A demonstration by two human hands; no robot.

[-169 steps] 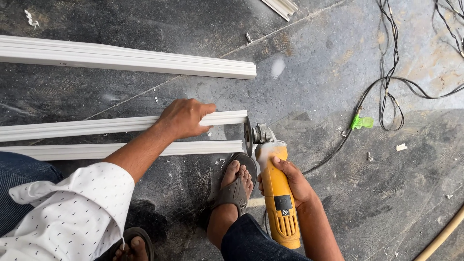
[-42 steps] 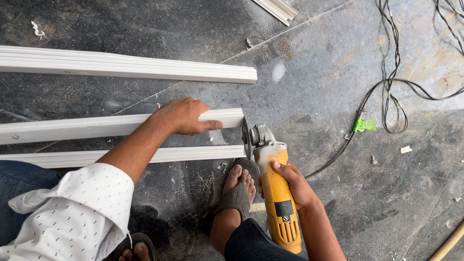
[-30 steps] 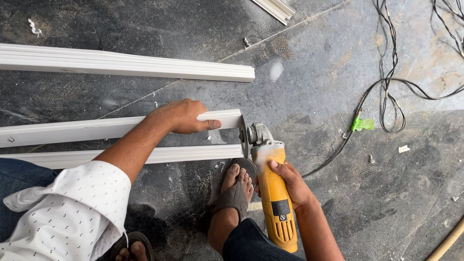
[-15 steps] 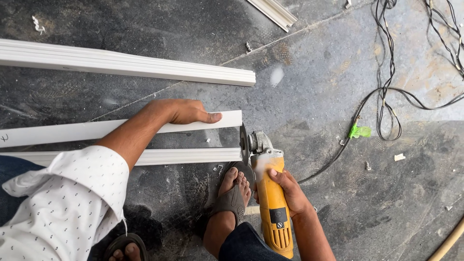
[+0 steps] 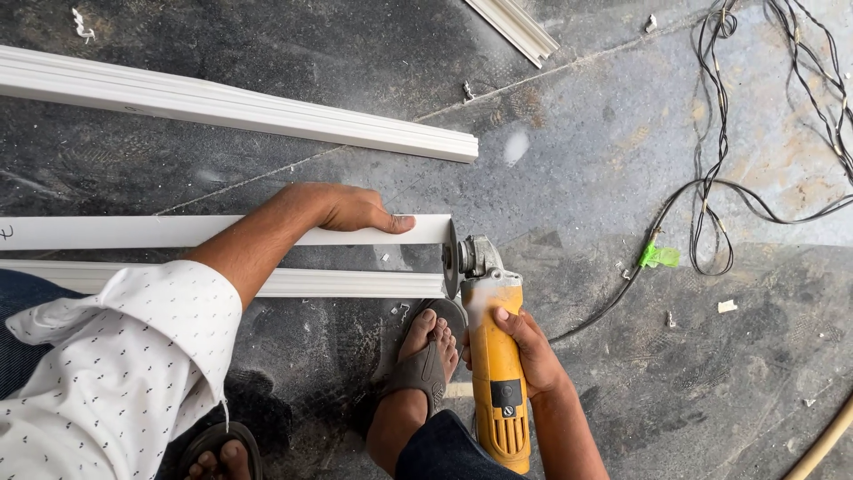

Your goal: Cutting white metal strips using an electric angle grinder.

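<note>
My left hand point(image 5: 351, 210) presses flat on a long white moulded strip point(image 5: 133, 232) that lies on the dark floor, its fingers reaching toward the strip's right end. My right hand point(image 5: 524, 347) grips the body of a yellow angle grinder point(image 5: 493, 364). The grinder's disc point(image 5: 450, 260) stands at the strip's right end, touching or nearly touching it. A second white strip point(image 5: 338, 284) lies parallel just below. My sandalled right foot point(image 5: 425, 356) rests beside the grinder.
A third, wider white strip point(image 5: 231, 102) lies further up. A short white offcut point(image 5: 515, 27) sits at the top. Black cables point(image 5: 711, 178) with a green tape mark point(image 5: 658, 256) run on the right. A tan hose point(image 5: 822, 440) crosses the bottom right corner.
My left hand slid a little left and up along the strip. The grinder moved up so its disc now sits at the upper strip's end.
</note>
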